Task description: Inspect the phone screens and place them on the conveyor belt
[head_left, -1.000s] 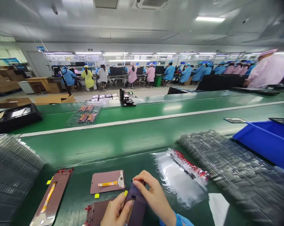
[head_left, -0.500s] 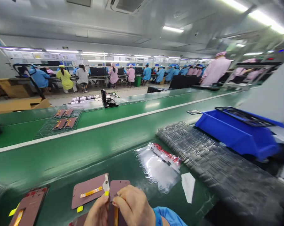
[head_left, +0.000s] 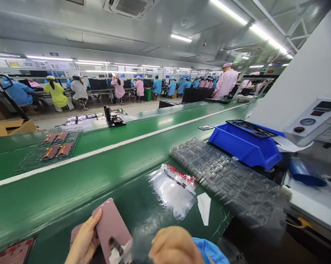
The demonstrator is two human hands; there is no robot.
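My left hand (head_left: 83, 244) grips a pink-mauve phone panel (head_left: 112, 227) at its edge, tilted up off the green belt. A black tab and a white film (head_left: 117, 251) show at the panel's lower end. My right hand (head_left: 173, 247), in a blue sleeve (head_left: 209, 249), sits at the bottom edge to the right of the panel. A blurred streak runs between them, and I cannot tell what those fingers hold. Another panel (head_left: 14, 253) lies at the lower left corner. A second one (head_left: 75, 231) is partly hidden behind my left hand.
A bag of clear film with red marks (head_left: 172, 190), a white paper slip (head_left: 204, 207) and stacked clear plastic trays (head_left: 226, 179) lie on the belt. To the right stand a blue bin (head_left: 245, 146) and a gauge panel (head_left: 311, 121). Workers sit in rows beyond.
My view has swung right. The panel has come up off the belt in my left hand, and my right hand has drawn away from it to the right.
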